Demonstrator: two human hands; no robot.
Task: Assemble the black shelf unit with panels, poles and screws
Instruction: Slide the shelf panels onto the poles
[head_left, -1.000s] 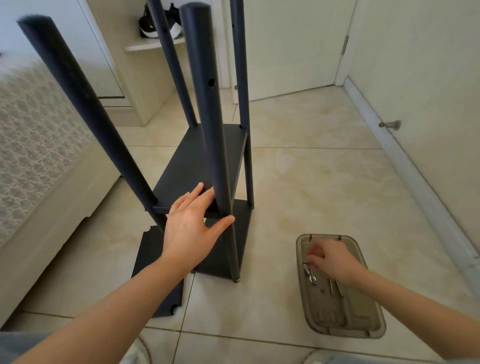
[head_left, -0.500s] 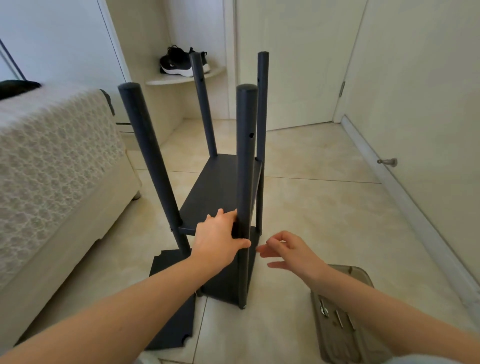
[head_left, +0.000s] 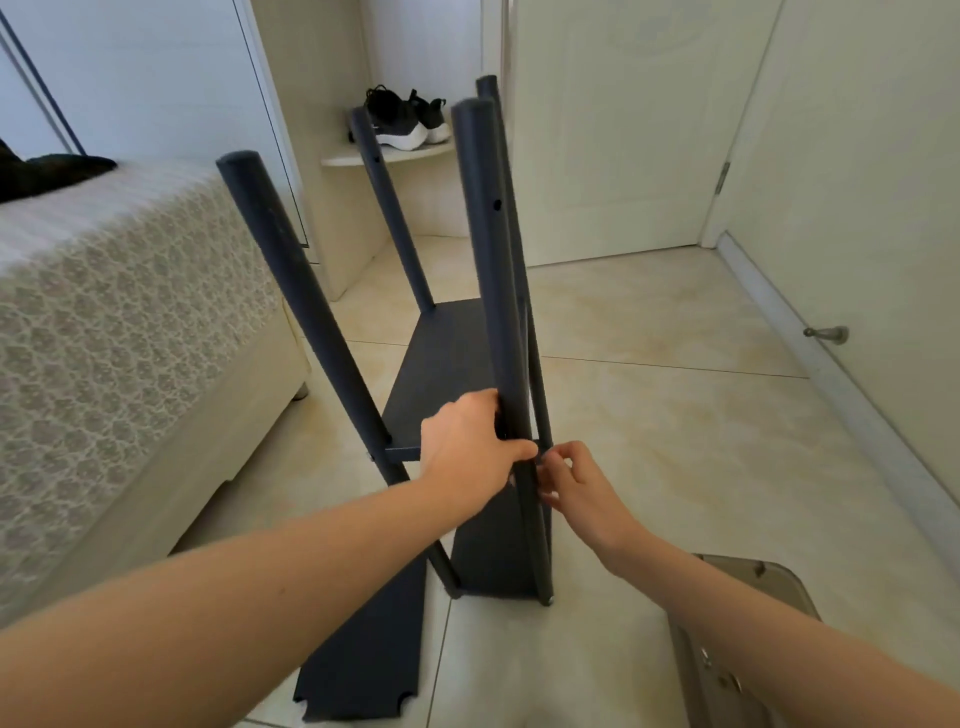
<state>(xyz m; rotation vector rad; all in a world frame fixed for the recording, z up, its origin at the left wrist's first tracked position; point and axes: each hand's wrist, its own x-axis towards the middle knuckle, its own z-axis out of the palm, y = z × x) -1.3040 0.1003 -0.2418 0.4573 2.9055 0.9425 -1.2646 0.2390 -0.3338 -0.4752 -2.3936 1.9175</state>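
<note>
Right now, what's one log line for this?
left hand: grips front pole | right hand: fingers at pole | spare panel: on floor

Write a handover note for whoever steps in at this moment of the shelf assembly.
Left hand: grip round the near pole, at the middle panel's corner.
Right hand: fingers curled at the same joint; whether they hold a screw cannot be seen.
Things: spare panel flat on the floor beside the unit; hardware tray at the right.
Done: bottom panel and middle panel sit between the four poles.
Left: probably fasten this corner, then fit the spare panel.
</note>
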